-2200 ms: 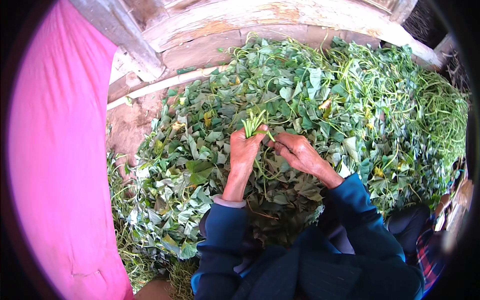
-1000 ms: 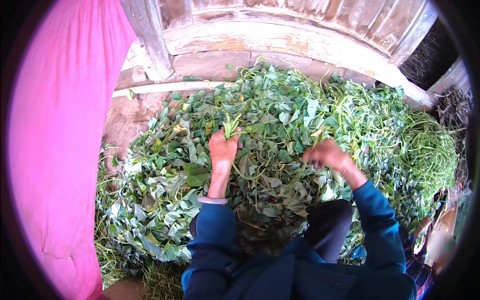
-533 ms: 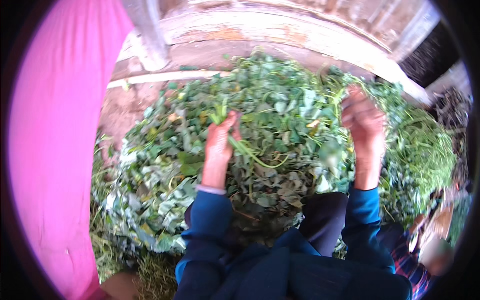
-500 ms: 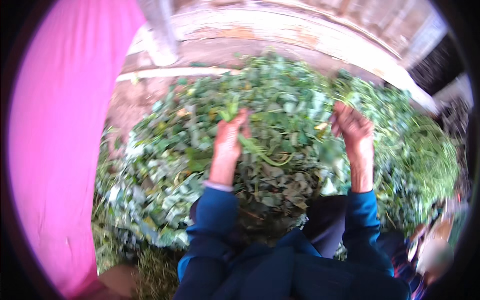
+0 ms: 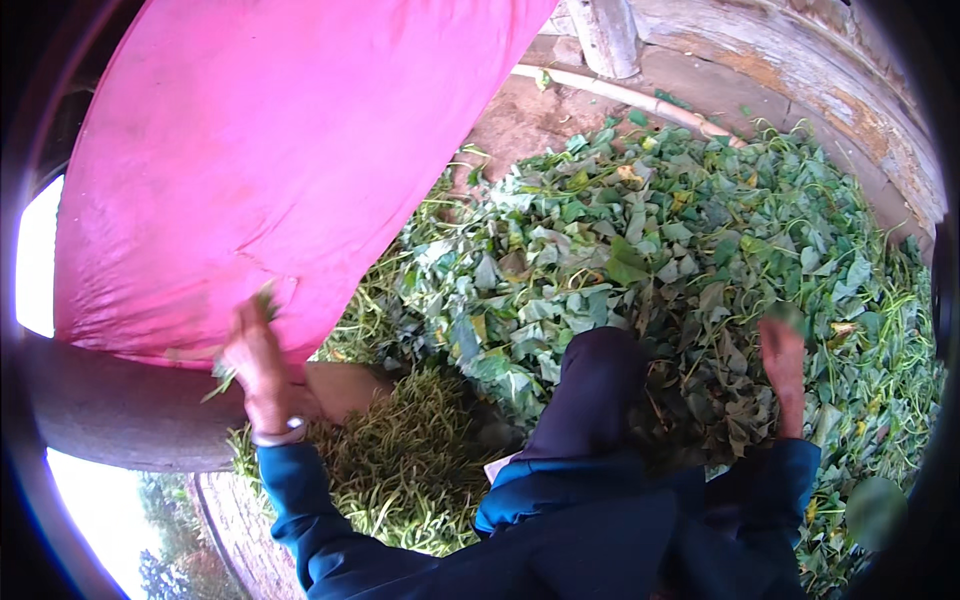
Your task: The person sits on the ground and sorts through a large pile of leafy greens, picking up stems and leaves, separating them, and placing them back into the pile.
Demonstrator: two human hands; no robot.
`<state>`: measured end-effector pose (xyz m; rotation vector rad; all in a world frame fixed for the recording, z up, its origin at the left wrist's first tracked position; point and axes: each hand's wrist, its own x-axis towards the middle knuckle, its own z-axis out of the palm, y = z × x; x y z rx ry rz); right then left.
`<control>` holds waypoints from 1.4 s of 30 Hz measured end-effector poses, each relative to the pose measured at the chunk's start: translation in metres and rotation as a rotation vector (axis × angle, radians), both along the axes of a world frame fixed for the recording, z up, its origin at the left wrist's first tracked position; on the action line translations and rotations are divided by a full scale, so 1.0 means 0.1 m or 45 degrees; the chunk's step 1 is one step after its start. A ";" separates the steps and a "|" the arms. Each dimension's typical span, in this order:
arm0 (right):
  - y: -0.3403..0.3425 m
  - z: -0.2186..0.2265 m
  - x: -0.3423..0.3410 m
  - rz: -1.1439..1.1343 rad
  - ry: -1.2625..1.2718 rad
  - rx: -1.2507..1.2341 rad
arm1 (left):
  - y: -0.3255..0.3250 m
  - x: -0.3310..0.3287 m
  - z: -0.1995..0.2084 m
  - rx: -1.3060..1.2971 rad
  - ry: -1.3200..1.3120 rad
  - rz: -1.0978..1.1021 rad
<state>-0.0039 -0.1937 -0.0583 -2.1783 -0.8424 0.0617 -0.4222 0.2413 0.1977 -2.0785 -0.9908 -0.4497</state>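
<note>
My left hand (image 5: 254,358) is out at the left, closed around a small bunch of green stems (image 5: 222,378) that poke out on both sides of the fist. It hovers by the lower edge of a pink cloth (image 5: 290,150). My right hand (image 5: 783,362) is over the right part of a wide heap of green leaves (image 5: 610,250); a blur covers its fingertips, so whether it holds anything cannot be seen. Below my left hand lies a pile of cut green stems (image 5: 410,450), close beside my left forearm.
A thick round beam (image 5: 130,405) runs under the pink cloth. Along the far side are a wooden post (image 5: 605,40), a pale pole (image 5: 630,98) on bare earth and a weathered log (image 5: 800,75). My dark-trousered knee (image 5: 595,385) juts into the leaf heap.
The view has turned left, bringing the stem pile and beam into sight. My left hand has swung from above the leaves to the left with its stems; my hands are farther apart.
</note>
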 end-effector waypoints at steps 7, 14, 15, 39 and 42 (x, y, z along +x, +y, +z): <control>0.08 0.11 -0.05 0.151 -0.173 -0.052 | -0.39 -2.78 0.23 -0.022 -0.188 1.249; -0.01 -0.09 -0.10 0.224 -0.233 -0.207 | -0.55 -4.19 -0.27 -0.905 -0.998 1.279; -0.04 -0.11 -0.09 0.227 -0.244 -0.240 | -0.58 -4.15 -0.25 -0.922 -1.100 1.164; -0.43 -0.11 -0.14 0.103 -0.233 -0.774 | 0.05 3.51 -3.28 -1.659 0.120 -0.313; -0.49 -0.07 -0.18 0.087 -0.185 -0.793 | -0.13 3.67 -3.67 -1.838 0.120 -0.016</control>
